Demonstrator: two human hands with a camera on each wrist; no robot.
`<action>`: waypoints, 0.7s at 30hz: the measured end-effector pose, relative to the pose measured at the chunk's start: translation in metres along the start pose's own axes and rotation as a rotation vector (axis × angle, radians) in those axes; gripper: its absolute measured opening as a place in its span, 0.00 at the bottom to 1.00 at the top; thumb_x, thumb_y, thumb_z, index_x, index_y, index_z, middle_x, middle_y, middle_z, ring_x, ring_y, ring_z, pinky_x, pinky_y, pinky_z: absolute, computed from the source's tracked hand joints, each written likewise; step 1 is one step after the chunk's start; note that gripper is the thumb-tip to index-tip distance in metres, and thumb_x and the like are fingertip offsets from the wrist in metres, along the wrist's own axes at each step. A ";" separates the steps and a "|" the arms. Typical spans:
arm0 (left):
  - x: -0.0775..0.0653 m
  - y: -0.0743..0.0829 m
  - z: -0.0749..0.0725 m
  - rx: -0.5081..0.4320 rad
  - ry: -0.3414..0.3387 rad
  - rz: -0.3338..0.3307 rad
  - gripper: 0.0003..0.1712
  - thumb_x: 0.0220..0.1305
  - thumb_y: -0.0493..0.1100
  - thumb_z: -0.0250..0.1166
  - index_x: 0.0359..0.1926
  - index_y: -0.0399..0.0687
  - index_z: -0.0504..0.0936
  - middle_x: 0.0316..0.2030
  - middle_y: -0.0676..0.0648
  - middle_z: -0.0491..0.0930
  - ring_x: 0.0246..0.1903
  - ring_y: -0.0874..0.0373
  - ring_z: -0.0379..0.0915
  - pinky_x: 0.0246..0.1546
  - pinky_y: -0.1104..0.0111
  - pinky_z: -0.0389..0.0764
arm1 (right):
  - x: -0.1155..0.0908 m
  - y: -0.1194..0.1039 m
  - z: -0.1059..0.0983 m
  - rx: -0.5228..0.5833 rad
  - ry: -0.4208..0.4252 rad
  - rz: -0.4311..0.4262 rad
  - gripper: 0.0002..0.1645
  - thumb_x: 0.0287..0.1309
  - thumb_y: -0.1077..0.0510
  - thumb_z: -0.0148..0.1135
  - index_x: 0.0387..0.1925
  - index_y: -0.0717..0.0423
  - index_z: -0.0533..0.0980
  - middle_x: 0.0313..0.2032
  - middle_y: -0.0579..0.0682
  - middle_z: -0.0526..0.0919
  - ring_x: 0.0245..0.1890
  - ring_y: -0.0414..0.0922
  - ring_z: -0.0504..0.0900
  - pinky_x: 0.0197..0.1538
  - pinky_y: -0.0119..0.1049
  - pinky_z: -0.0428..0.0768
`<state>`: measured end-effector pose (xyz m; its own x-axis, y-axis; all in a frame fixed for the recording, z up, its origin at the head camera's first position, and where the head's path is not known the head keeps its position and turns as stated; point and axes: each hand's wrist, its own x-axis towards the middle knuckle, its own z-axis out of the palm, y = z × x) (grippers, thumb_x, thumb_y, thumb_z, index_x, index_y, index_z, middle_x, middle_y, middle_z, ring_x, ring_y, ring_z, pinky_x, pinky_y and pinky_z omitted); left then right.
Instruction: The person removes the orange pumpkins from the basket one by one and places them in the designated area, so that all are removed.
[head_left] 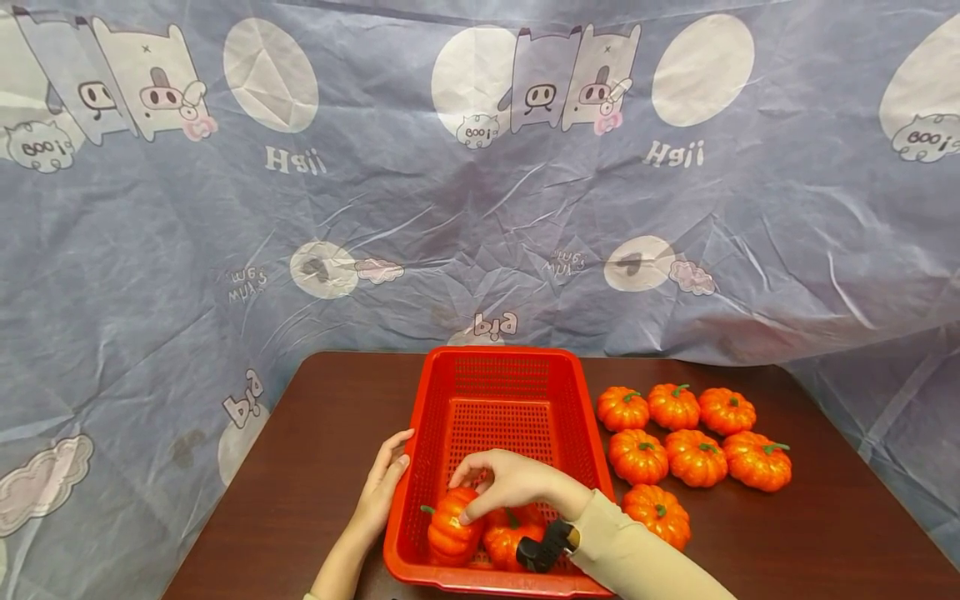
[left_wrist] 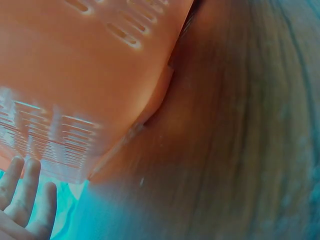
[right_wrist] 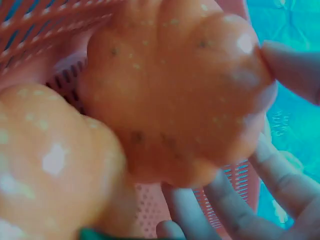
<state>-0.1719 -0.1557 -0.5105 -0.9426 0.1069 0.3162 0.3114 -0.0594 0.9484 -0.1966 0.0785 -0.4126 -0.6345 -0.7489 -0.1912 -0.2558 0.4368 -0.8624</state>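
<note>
My right hand (head_left: 510,483) grips an orange pumpkin (head_left: 452,533) between thumb and fingers, inside the near left part of a red plastic basket (head_left: 504,353). The pumpkin is tilted, its green stem pointing left; its ribbed underside fills much of the right wrist view. Close to its right sits a second pumpkin (head_left: 504,540) in the basket, partly covered by the hand and wrist. My left hand (head_left: 377,492) touches the basket's left side with its fingers extended. In the left wrist view those fingers (left_wrist: 26,192) lie beside the slotted outer wall.
Several more orange pumpkins (head_left: 696,457) stand in rows on the brown table (head_left: 315,467), right of the basket. One pumpkin (head_left: 657,515) is nearest the right forearm. A grey-blue printed cloth (head_left: 420,208) hangs behind the table. A black strap device (head_left: 545,546) sits at my right wrist.
</note>
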 end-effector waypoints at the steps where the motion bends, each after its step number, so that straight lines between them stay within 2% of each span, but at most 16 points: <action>1: 0.000 0.000 0.000 0.006 0.008 -0.002 0.22 0.72 0.39 0.44 0.65 0.42 0.61 0.56 0.33 0.65 0.51 0.57 0.69 0.47 0.67 0.75 | -0.001 -0.002 -0.001 0.006 0.009 -0.005 0.19 0.42 0.58 0.73 0.40 0.48 0.79 0.39 0.40 0.79 0.38 0.43 0.79 0.43 0.32 0.75; 6: 0.000 -0.001 0.002 0.026 0.028 0.002 0.22 0.72 0.39 0.45 0.64 0.41 0.62 0.57 0.35 0.65 0.52 0.59 0.67 0.48 0.69 0.73 | -0.008 -0.010 -0.010 0.047 0.059 -0.039 0.21 0.43 0.57 0.72 0.43 0.48 0.78 0.44 0.42 0.78 0.42 0.45 0.77 0.46 0.35 0.75; 12: -0.001 0.000 0.001 0.044 0.022 -0.006 0.22 0.72 0.38 0.44 0.65 0.42 0.61 0.59 0.36 0.63 0.54 0.59 0.65 0.50 0.70 0.71 | -0.021 -0.018 -0.025 0.164 0.148 -0.084 0.24 0.45 0.60 0.70 0.48 0.56 0.76 0.46 0.51 0.77 0.43 0.48 0.79 0.43 0.36 0.78; 21: 0.000 0.001 0.000 0.039 -0.002 -0.019 0.22 0.74 0.40 0.43 0.66 0.45 0.60 0.59 0.35 0.63 0.53 0.57 0.66 0.50 0.68 0.72 | -0.052 -0.023 -0.053 0.125 0.367 -0.108 0.33 0.48 0.56 0.70 0.57 0.59 0.72 0.54 0.55 0.74 0.49 0.51 0.74 0.47 0.38 0.77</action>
<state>-0.1715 -0.1562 -0.5091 -0.9481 0.1098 0.2984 0.2981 -0.0187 0.9543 -0.1966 0.1341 -0.3577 -0.8330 -0.5495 0.0644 -0.2592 0.2847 -0.9229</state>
